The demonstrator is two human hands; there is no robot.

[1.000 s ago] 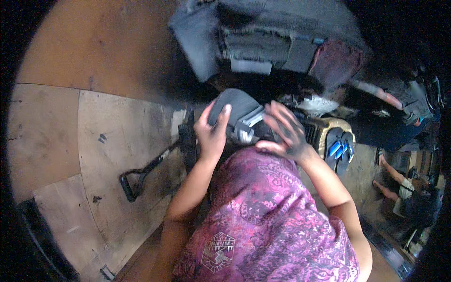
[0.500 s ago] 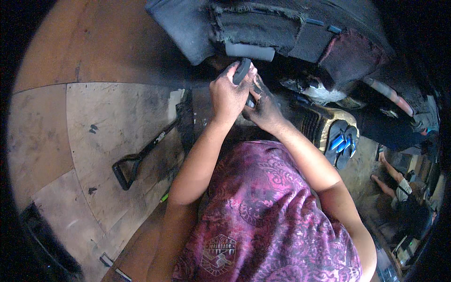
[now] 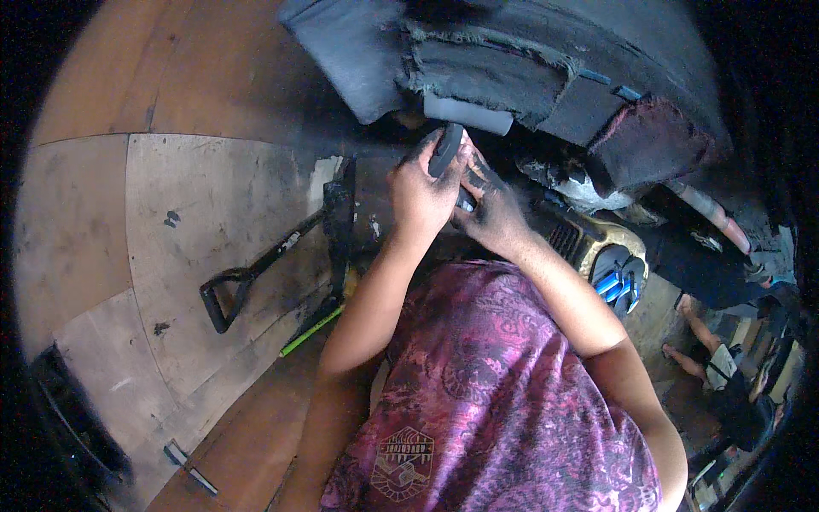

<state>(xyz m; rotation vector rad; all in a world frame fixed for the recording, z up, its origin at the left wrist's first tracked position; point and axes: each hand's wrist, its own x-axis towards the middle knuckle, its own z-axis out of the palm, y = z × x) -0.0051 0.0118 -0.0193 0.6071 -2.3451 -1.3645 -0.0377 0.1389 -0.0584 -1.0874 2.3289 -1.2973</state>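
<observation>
My left hand (image 3: pixel 422 192) grips a dark grey, flat piece (image 3: pixel 445 152), which is turned edge-on with its top above my fingers. My right hand (image 3: pixel 495 209), smudged black, holds the same piece from the right, its fingers meeting my left hand's; a small pale part shows between them. Just above both hands are a grey padded strip (image 3: pixel 467 114) and frayed dark cloth (image 3: pixel 486 72) on a large dark structure. What lies behind my hands is in shadow.
Blue-strapped flip-flops (image 3: pixel 617 280) rest on a gold-coloured object at right; beyond, another person's bare legs (image 3: pixel 699 328) show. A black D-handled tool (image 3: pixel 243 282) and a green rod (image 3: pixel 311 328) are at left, on plywood panels (image 3: pixel 196 213).
My hands have come together and moved up toward the dark structure, turning the grey piece edge-on. Since half a second ago they have shifted slightly down and right in the picture.
</observation>
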